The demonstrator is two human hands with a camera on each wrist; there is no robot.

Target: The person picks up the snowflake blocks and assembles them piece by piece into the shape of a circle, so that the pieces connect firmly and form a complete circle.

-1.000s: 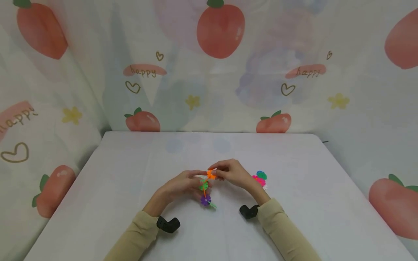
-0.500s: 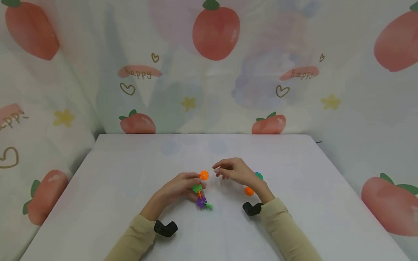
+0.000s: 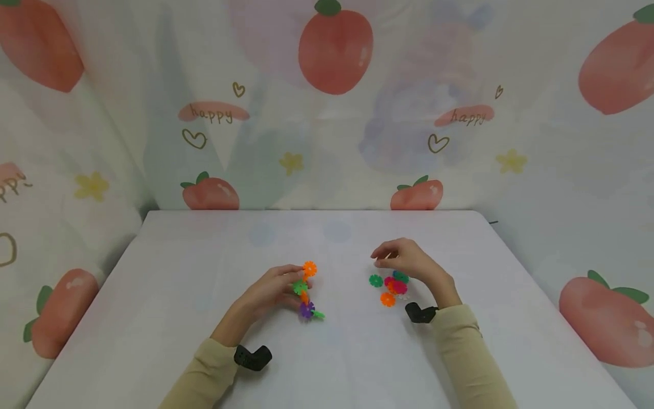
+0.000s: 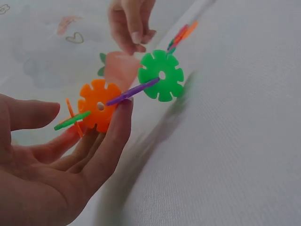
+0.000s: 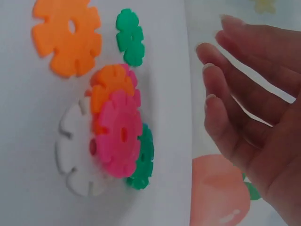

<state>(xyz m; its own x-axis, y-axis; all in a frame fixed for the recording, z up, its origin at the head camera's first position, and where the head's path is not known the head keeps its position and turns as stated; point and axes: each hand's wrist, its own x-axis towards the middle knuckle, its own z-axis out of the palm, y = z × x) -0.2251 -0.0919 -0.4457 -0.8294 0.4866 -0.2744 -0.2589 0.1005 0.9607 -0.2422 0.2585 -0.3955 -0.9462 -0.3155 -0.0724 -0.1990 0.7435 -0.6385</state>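
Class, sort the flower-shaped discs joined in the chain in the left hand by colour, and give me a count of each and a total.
Orange discs: 2
Green discs: 2
Purple disc: 1
Total in the left hand: 5

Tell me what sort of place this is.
Probably an enclosed tabletop activity booth: a white, cloth-textured table, pale fruit-printed walls on three sides, and colourful, round, notched plastic discs.
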